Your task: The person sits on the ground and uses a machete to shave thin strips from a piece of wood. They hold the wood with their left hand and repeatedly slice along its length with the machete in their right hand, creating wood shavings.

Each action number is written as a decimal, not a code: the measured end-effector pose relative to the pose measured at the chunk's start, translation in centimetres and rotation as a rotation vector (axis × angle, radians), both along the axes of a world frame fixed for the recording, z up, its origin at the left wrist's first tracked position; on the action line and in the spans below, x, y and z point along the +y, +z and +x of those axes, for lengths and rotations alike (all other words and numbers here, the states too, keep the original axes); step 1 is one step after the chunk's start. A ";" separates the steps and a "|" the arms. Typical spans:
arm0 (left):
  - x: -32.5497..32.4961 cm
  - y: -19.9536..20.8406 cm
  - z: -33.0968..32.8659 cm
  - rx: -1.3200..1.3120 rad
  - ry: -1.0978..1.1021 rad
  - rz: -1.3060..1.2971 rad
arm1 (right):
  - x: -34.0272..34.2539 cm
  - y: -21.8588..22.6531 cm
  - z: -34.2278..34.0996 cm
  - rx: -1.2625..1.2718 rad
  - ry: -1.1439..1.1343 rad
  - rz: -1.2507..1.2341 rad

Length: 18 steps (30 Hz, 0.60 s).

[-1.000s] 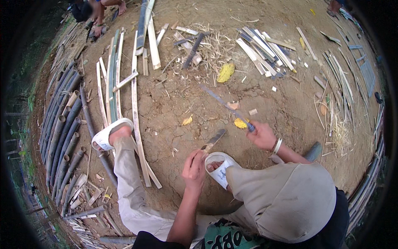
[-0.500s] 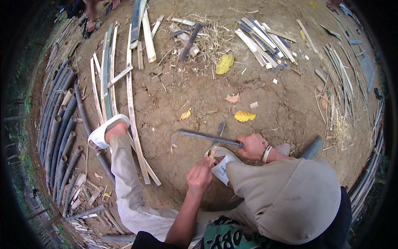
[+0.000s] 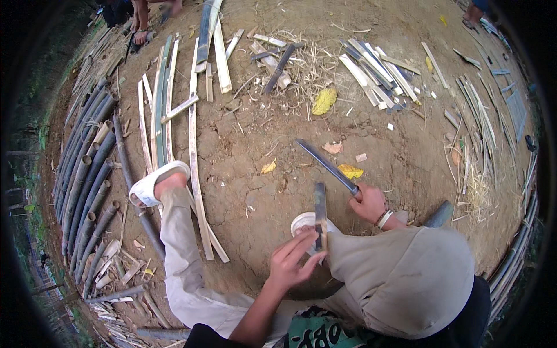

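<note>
My right hand (image 3: 369, 203) grips the handle of a long-bladed knife (image 3: 326, 165), its dark blade slanting up and left above the ground. My left hand (image 3: 292, 259) is at a short, flat bamboo strip (image 3: 320, 203) that stands nearly upright in the picture, dark along most of its length and pale near the lower end. The fingers are fairly straight and meet the strip's lower part, with the thumb apart below; how firmly they hold it is hard to see. Behind the strip is my sandalled right foot (image 3: 303, 221), and the blade is apart from the strip.
Long split bamboo strips (image 3: 194, 151) lie beside my left sandal (image 3: 159, 182). Dark bamboo poles (image 3: 87, 168) are stacked at the left. Short split pieces (image 3: 380, 72) and shavings (image 3: 313, 64) lie ahead. Another person's hand (image 3: 140, 37) shows at the top left.
The knife has swung away from the bamboo strip, its tip now pointing up and left. The strip has turned more upright, and my left hand's fingers have loosened and straightened.
</note>
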<state>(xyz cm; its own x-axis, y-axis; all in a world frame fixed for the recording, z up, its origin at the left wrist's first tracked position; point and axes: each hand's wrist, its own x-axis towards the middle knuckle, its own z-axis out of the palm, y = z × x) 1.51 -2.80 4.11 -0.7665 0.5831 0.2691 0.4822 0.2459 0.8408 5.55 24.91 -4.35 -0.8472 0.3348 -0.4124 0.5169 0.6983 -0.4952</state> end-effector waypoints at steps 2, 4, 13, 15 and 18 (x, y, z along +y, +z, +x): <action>-1.0 5.1 0.1 -0.239 0.078 0.089 | 1.5 0.3 0.8 0.012 -0.022 0.114; -2.2 8.4 0.4 -0.027 0.047 0.395 | 1.9 -0.2 1.9 0.132 0.018 0.208; 2.1 14.8 1.0 0.614 -0.284 1.108 | 0.2 4.2 -1.1 0.415 0.038 -0.133; 2.3 14.6 -0.1 0.770 -0.354 1.101 | -0.5 4.9 -1.9 0.428 -0.042 -0.236; 2.3 14.1 -0.2 0.684 -0.413 0.997 | 0.3 5.6 -2.1 0.481 -0.020 -0.224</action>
<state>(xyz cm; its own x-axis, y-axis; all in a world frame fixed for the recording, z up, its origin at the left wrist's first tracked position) 1.32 -0.54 18.20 -0.1104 0.0630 0.9919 0.7773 -0.6165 0.1257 3.50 25.21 1.29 -0.9528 0.3006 -0.0425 0.2069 0.5403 -0.8156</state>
